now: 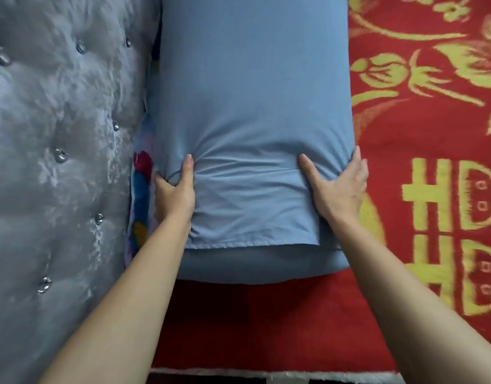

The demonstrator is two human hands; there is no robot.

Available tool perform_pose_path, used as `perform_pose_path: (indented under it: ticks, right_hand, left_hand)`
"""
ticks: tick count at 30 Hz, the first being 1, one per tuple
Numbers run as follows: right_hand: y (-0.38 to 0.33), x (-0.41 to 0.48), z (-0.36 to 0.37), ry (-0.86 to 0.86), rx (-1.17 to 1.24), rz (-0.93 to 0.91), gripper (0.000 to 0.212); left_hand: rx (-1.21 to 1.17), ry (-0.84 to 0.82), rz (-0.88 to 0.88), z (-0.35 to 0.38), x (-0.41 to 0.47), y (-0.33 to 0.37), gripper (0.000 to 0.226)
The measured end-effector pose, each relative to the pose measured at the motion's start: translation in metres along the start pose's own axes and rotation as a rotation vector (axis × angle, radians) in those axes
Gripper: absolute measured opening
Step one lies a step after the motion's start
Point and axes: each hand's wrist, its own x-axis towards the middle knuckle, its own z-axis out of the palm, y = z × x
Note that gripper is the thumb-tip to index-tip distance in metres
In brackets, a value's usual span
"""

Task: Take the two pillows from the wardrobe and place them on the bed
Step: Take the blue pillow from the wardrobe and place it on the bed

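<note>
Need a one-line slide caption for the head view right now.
Both hands, left and right, grip a blue pillow on the red bedspread beside the tufted headboard.

The blue pillow (pixel 249 106) runs off the top edge, hiding a patterned fabric (pixel 141 189).

The pillow (pixel 249 112) lies on the bed blanket (pixel 421 189), its left side against the tufted headboard (pixel 58 134). A patterned cloth (pixel 141 200) sits squeezed between them. Left hand (pixel 174 194) and right hand (pixel 339 189) flank the pillow's near end.
</note>
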Motion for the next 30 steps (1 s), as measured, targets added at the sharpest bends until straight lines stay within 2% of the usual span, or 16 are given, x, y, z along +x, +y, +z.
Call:
perform_pose_path:
  ticks: [2,5,10,12,15,16,19,21,26,30]
  right_hand:
    - [0.001,0.006,0.000,-0.091,0.047,0.057,0.130]
    - [-0.008,0.006,-0.007,-0.020,0.079,0.029,0.127]
    - [-0.026,-0.012,-0.013,0.151,0.244,-0.110,0.109]
    - [-0.031,-0.020,-0.005,0.067,0.222,-0.194,0.105]
    - [-0.032,-0.035,0.014,-0.208,-0.036,-0.325,0.100]
    - [-0.030,-0.040,0.019,-0.213,-0.113,-0.355,0.097]
    - [-0.019,-0.052,0.027,-0.046,-0.228,-0.563,0.079]
    - [-0.002,-0.062,0.031,-0.042,-0.288,-0.695,0.074]
    - [0.045,-0.082,0.031,-0.205,-0.441,-0.691,0.077]
    - [0.013,-0.065,0.026,-0.382,-0.569,-0.579,0.076]
  left_hand:
    - [0.114,0.090,0.084,0.004,-0.001,0.000,0.093]
    - [0.194,0.233,0.214,-0.001,-0.010,0.022,0.061]
    - [0.095,0.444,0.497,-0.041,-0.019,0.060,0.053]
    - [0.052,0.410,0.518,-0.056,0.001,0.062,0.051]
    - [0.314,0.325,0.320,-0.064,0.022,0.038,0.062]
    - [0.420,0.302,0.320,-0.063,0.017,0.024,0.068]
    - [0.666,0.168,0.572,-0.052,-0.017,-0.025,0.070]
    - [0.749,0.091,0.650,-0.049,-0.030,-0.051,0.071]
    - [0.843,0.044,0.619,-0.045,-0.026,-0.066,0.073]
    - [0.956,-0.084,0.484,-0.048,-0.017,-0.037,0.075]
